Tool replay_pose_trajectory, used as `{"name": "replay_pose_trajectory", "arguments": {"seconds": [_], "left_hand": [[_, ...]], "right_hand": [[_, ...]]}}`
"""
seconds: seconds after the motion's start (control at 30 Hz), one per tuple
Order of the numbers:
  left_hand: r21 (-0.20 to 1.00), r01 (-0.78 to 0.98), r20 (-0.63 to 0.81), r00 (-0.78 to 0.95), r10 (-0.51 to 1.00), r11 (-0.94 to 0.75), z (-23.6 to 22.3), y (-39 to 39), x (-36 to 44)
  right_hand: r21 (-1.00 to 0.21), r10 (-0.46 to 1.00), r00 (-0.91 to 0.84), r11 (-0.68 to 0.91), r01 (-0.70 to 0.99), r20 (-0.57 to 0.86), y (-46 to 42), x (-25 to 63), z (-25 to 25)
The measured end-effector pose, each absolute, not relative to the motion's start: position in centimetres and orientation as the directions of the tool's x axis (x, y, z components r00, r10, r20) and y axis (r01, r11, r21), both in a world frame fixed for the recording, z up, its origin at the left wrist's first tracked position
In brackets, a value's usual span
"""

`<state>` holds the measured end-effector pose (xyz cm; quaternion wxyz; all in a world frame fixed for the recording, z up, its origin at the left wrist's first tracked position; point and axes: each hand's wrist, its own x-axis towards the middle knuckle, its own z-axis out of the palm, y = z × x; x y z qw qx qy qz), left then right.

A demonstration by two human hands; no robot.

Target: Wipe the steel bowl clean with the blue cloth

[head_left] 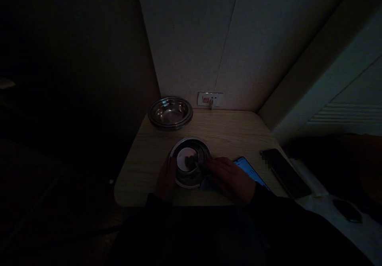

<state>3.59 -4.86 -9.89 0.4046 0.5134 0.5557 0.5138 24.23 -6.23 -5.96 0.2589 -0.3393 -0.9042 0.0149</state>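
A round steel bowl (187, 156) rests on the small wooden table, near its front edge. Against the bowl's left side is my left hand (166, 180), its fingers closed on the rim. My right hand (231, 176) reaches over the right rim with its fingers pressed together. Under those fingers a dim bluish-grey patch (207, 183) shows, perhaps cloth, but the dark hides what it is. Inside the bowl, a dark shape may be a reflection or shadow. Further back on the left stands a stack of shiny steel bowls (170, 115).
Right of my right hand lies a phone with a lit screen (250, 171). A dark phone (288, 173) lies at the table's (227, 129) right edge. Behind it, a socket panel (210, 99) sits on the wall. A dark oval object (347, 210) lies lower right.
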Motion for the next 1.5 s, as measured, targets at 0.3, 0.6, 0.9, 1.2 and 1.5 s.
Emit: {"name": "replay_pose_trajectory", "arguments": {"seconds": [0.3, 0.6, 0.9, 1.2, 1.5], "left_hand": [[0.968, 0.166, 0.2, -0.061, 0.978, -0.187, -9.8, -5.5, 3.6], [0.931, 0.276, 0.248, 0.002, 0.969, -0.239, -9.9, -5.9, 3.6], [0.911, 0.306, 0.274, 0.059, 0.96, -0.278, -9.9, -5.7, 4.0], [0.911, 0.336, 0.261, -0.016, 0.965, -0.24, -9.8, -6.0, 3.9], [0.914, 0.354, 0.215, -0.013, 0.977, -0.196, -9.8, -5.8, 4.2]], "right_hand": [[0.006, 0.661, -0.632, 0.689, 0.724, 0.405, -7.0, 23.8, -6.6], [-0.457, 0.8, -0.562, 0.589, 0.667, 0.21, -8.2, 17.4, -7.4], [-0.071, 0.755, -0.643, 0.653, 0.754, 0.126, -5.9, 20.9, -6.7], [-0.184, 0.732, -0.667, 0.681, 0.709, 0.136, -6.6, 19.1, -6.9], [-0.249, 0.778, -0.613, 0.627, 0.738, 0.141, -7.4, 17.9, -6.6]]}}
